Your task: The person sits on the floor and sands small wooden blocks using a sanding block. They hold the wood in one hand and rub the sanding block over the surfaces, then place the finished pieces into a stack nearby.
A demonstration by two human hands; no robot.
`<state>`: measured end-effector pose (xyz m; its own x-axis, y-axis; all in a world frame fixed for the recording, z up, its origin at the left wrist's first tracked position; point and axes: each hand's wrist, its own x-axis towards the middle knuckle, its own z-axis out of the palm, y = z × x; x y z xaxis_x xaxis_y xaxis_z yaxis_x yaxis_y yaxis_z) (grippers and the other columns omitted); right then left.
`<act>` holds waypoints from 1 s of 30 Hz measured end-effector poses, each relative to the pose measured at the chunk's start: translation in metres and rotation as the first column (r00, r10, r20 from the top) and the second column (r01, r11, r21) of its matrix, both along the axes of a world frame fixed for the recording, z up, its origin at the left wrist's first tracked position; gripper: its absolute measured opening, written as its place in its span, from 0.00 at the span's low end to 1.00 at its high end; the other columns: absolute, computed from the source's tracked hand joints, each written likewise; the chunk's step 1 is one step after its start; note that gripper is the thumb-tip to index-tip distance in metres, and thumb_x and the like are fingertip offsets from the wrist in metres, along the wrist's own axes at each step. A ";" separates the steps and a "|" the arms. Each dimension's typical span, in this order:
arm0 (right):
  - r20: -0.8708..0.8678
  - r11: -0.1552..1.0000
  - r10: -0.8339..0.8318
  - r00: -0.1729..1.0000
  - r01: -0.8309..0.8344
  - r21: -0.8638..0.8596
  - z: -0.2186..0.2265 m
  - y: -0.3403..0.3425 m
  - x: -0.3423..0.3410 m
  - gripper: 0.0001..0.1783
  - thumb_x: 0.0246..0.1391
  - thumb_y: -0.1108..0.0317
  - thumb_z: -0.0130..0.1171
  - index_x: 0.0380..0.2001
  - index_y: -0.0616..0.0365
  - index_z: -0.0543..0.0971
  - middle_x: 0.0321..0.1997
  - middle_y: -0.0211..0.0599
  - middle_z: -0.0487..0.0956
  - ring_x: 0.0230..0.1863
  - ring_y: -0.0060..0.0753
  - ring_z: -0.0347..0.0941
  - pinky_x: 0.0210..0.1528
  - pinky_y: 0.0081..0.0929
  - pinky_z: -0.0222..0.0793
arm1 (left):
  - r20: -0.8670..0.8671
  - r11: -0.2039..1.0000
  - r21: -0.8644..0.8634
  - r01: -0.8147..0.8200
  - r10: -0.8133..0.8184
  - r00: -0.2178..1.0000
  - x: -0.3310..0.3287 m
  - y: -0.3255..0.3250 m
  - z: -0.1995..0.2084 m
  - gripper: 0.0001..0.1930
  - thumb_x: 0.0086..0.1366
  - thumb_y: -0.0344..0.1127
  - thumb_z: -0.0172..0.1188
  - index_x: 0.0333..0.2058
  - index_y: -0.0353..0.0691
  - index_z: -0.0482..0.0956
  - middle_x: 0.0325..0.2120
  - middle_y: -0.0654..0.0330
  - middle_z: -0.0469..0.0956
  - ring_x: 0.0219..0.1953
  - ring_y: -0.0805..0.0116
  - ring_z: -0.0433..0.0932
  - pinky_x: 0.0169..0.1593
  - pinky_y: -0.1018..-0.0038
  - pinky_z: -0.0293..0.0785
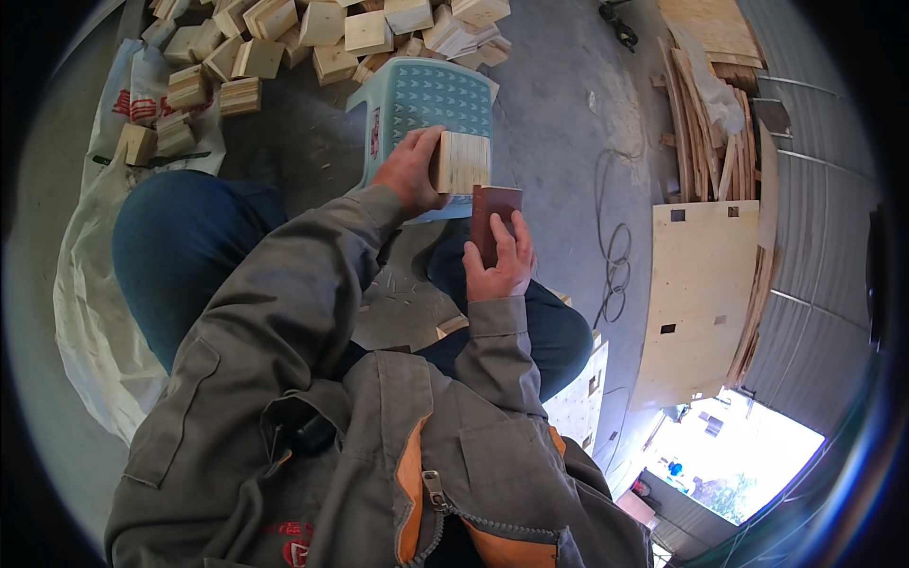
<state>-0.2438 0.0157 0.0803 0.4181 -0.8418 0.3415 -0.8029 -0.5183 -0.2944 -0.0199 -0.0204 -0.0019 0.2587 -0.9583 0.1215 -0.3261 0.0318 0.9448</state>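
My left hand [413, 174] grips a pale wooden block [464, 163] by its left side, fingers closed round it. The block is over the light blue plastic stool [437, 95], at its near edge. In my right hand [504, 260] is a reddish-brown sanding block [494, 204], thumb and fingers pressed on its face. Its upper edge is right by the wooden block's lower right corner; I cannot tell whether the two touch.
Several wooden blocks [369, 33] lie heaped beyond the stool, some on a white sack [133, 180] at the left. A cable [615, 260] loops over the floor on the right. Plywood sheets [701, 303] and boards [691, 123] lean along the corrugated wall [819, 189].
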 end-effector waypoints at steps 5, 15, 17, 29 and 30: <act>0.034 1.000 0.011 0.999 -0.011 -0.001 0.000 -0.022 0.010 0.35 0.45 0.67 0.77 0.61 0.46 0.83 0.74 0.44 0.72 0.68 0.52 0.72 0.69 0.50 0.67 | -0.004 1.000 -0.019 -0.012 0.012 1.000 0.002 0.000 -0.002 0.56 0.42 0.33 0.83 0.71 0.42 0.63 0.65 0.46 0.69 0.67 0.41 0.71 0.70 0.56 0.72; 0.041 0.994 -0.081 0.996 0.078 0.075 -0.021 -0.122 0.021 0.34 0.48 0.61 0.76 0.61 0.49 0.83 0.71 0.47 0.76 0.67 0.55 0.74 0.70 0.49 0.69 | -0.014 1.000 0.016 0.014 -0.014 1.000 0.001 0.001 0.002 0.56 0.42 0.33 0.84 0.71 0.43 0.63 0.66 0.46 0.68 0.68 0.41 0.70 0.71 0.56 0.72; 0.177 0.982 -0.131 0.975 0.103 0.158 -0.028 -0.126 0.010 0.34 0.49 0.61 0.77 0.61 0.55 0.82 0.68 0.50 0.78 0.66 0.54 0.76 0.69 0.48 0.71 | -0.022 1.000 0.025 0.015 -0.015 1.000 0.000 0.000 0.002 0.56 0.42 0.33 0.84 0.71 0.43 0.63 0.66 0.47 0.68 0.68 0.42 0.70 0.71 0.56 0.72; 0.278 0.787 -0.511 0.813 0.313 0.531 -0.067 -0.076 -0.027 0.36 0.51 0.58 0.79 0.62 0.60 0.82 0.62 0.51 0.82 0.64 0.50 0.79 0.68 0.42 0.73 | 0.046 0.999 -0.012 -0.035 0.036 0.998 0.002 0.001 0.004 0.53 0.45 0.39 0.81 0.70 0.40 0.65 0.64 0.45 0.70 0.66 0.43 0.73 0.70 0.58 0.73; 0.278 0.802 -0.495 0.823 0.309 0.511 -0.070 -0.079 -0.030 0.36 0.51 0.58 0.79 0.62 0.60 0.82 0.62 0.51 0.82 0.63 0.50 0.79 0.67 0.42 0.74 | 0.045 0.999 -0.011 -0.035 0.035 0.998 0.001 -0.001 0.004 0.54 0.43 0.39 0.82 0.70 0.39 0.65 0.64 0.45 0.70 0.67 0.43 0.73 0.70 0.58 0.72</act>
<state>-0.2736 -0.0629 0.0101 -0.0787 -0.9962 -0.0365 -0.6811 0.0804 -0.7277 -0.0190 -0.0211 0.0022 0.2862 -0.9473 0.1439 -0.3693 0.0295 0.9288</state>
